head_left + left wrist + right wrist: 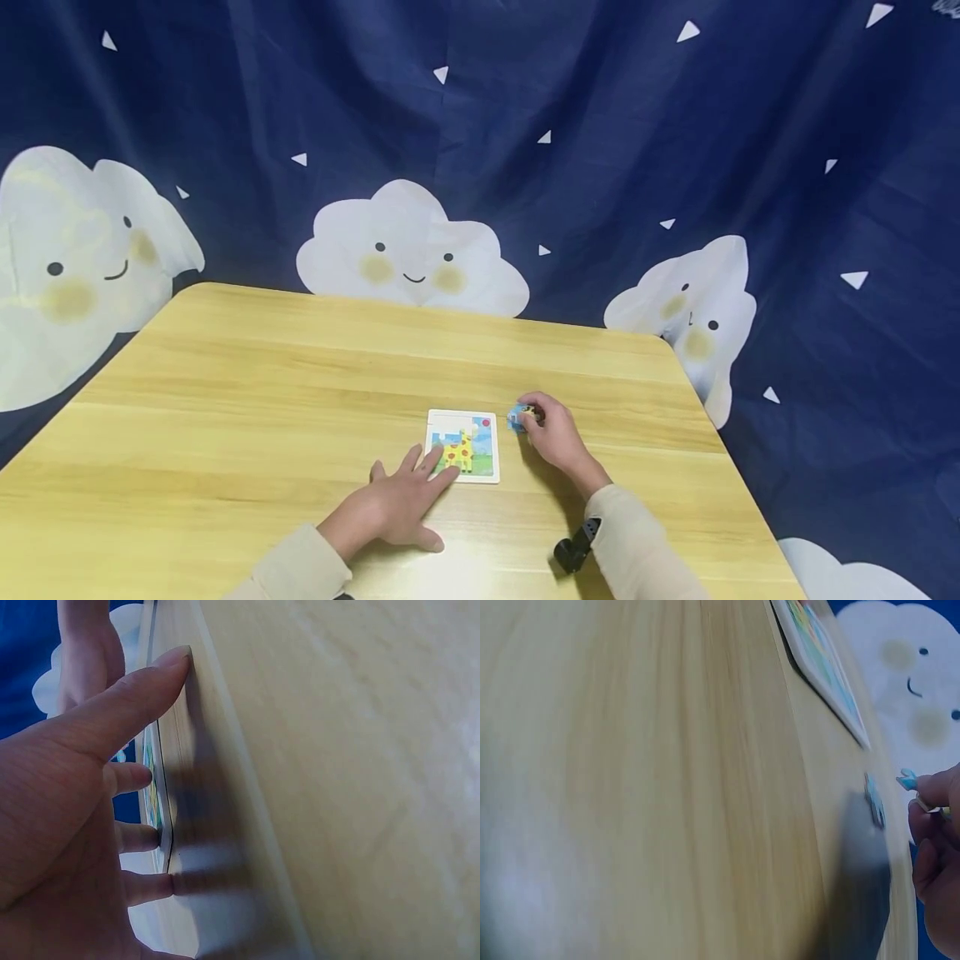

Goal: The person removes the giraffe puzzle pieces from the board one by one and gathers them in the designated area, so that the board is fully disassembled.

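Note:
A white-framed jigsaw puzzle (pixel 483 454) with a giraffe picture lies on the wooden table, its upper left part showing bare white. My left hand (pixel 405 504) is spread, its fingertips resting on the puzzle's lower left edge and the thumb out over the tabletop. To the right of the frame, my right hand (pixel 557 432) pinches a small blue puzzle piece (pixel 907 780) between thumb and fingers, raised above the table. Another puzzle piece (pixel 874 800) lies flat on the wood below it. In the left wrist view the puzzle's frame (pixel 166 847) appears edge-on beyond the fingers.
The light wooden table (pixel 262 392) has rounded far corners. Behind it hangs a dark blue curtain (pixel 600 100) with smiling clouds and white triangles. A black device (pixel 576 546) is at the right sleeve (pixel 637 542), low over the tabletop.

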{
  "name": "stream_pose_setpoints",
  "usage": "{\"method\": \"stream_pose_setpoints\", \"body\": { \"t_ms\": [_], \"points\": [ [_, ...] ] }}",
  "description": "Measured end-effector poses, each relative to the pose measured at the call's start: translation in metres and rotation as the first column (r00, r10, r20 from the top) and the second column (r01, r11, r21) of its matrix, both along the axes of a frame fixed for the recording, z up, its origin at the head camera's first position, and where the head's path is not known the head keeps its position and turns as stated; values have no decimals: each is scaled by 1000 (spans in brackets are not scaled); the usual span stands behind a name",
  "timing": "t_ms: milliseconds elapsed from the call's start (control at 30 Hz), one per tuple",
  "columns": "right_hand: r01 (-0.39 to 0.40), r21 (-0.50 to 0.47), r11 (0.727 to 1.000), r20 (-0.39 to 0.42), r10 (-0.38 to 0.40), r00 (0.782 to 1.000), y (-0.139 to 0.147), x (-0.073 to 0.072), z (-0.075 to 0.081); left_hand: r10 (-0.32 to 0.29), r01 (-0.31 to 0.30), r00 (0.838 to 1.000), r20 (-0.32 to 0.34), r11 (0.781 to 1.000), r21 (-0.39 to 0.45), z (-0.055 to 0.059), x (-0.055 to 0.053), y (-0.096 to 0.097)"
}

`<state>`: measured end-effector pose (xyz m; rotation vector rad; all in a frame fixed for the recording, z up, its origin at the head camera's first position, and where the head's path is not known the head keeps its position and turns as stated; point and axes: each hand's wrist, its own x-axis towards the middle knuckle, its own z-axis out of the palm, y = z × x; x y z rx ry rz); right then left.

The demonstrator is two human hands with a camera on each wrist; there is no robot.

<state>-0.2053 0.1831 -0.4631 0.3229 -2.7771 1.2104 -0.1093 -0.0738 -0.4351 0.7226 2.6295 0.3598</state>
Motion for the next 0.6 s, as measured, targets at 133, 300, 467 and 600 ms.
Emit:
{"method": "stream_pose_setpoints", "body": {
  "t_ms": [133, 300, 467, 600],
  "points": [
    [21, 2, 1000, 22, -21, 1000, 12, 1, -1, 2, -2, 1000, -2, 1000, 8, 0, 1, 0],
    [49, 39, 998, 37, -50, 998, 22, 3, -2, 1, -1, 1000, -8, 1000, 5, 1, 1, -1],
    [49, 89, 995, 38, -53, 998, 25, 3, -5, 4, -4, 1000, -4, 1000, 6, 0, 1, -1],
    [48, 109, 993, 43, -53, 998, 26, 2, -7, 3, -3, 1000, -2, 1000, 9, -1, 0, -1]
  ]
}}
